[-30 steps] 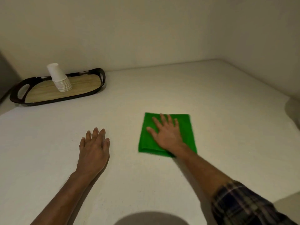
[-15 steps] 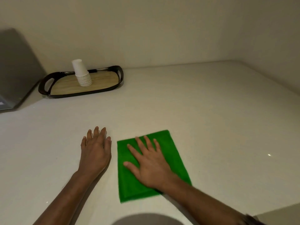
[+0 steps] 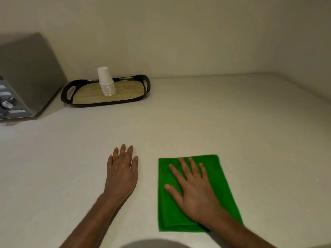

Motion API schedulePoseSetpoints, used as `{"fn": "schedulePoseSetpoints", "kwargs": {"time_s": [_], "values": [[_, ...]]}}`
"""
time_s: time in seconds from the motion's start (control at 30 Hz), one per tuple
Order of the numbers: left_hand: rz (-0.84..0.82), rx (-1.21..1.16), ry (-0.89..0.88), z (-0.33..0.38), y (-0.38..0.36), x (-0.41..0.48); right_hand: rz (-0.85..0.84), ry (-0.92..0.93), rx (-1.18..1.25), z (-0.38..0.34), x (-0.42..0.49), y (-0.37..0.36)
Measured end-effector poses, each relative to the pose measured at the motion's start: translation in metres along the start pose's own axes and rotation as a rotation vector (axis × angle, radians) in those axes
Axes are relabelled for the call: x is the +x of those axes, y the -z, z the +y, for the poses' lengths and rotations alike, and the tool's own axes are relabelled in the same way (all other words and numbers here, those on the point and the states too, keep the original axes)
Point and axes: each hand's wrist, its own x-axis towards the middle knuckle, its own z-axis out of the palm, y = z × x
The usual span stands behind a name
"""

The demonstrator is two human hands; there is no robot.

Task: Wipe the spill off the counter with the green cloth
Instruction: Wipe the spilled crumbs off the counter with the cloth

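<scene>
The right hand (image 3: 194, 191) lies flat, fingers spread, palm pressing on the folded green cloth (image 3: 222, 178), gripping nothing. The cloth sits on the bench (image 3: 232, 119) near its front edge. The left hand (image 3: 121, 173) rests just beside it, open and flat on the bare bench. No spill shows on the pale surface, so the likely fault is wiping the wrong patch and missing it. Pressed only by a flat palm, the cloth could also bunch or slip out from under the hand. Toward the back edge, well apart, a stack of paper cups (image 3: 107, 82) stands on a dark tray (image 3: 143, 94), beside a metal appliance (image 3: 26, 76) in the back left corner.
</scene>
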Motion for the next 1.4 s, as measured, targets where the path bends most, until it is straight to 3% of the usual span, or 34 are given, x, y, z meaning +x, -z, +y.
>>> {"fn": "schedulePoseSetpoints", "kwargs": {"time_s": [0.13,0.3,0.43,0.6,0.77,0.97,1.17,1.3,1.4], "values": [[0.032,-0.106,0.024,0.000,0.006,0.005,-0.034,0.118,0.016,-0.043,0.077,-0.013],[0.046,-0.066,0.019,0.004,0.007,0.012,-0.111,-0.049,-0.054,-0.011,0.187,-0.004],[-0.025,0.071,0.020,0.004,0.003,0.019,-0.061,-0.215,-0.072,0.054,0.175,0.008],[-0.039,0.172,0.017,0.002,-0.004,0.021,0.023,-0.041,-0.061,0.032,0.120,-0.004],[-0.040,0.254,0.015,0.001,-0.005,0.022,-0.046,0.051,-0.001,0.003,0.201,-0.009],[-0.070,0.271,0.030,0.000,-0.007,0.020,-0.096,-0.123,-0.030,0.068,0.295,0.002],[-0.070,0.270,0.013,0.003,-0.004,0.018,-0.014,-0.334,-0.080,0.155,0.211,0.023],[-0.080,0.265,0.013,0.005,-0.004,0.020,0.037,-0.175,-0.072,0.107,0.134,0.010],[-0.088,0.281,0.015,0.006,-0.003,0.022,0.014,0.008,0.019,0.057,0.145,-0.004]]}}
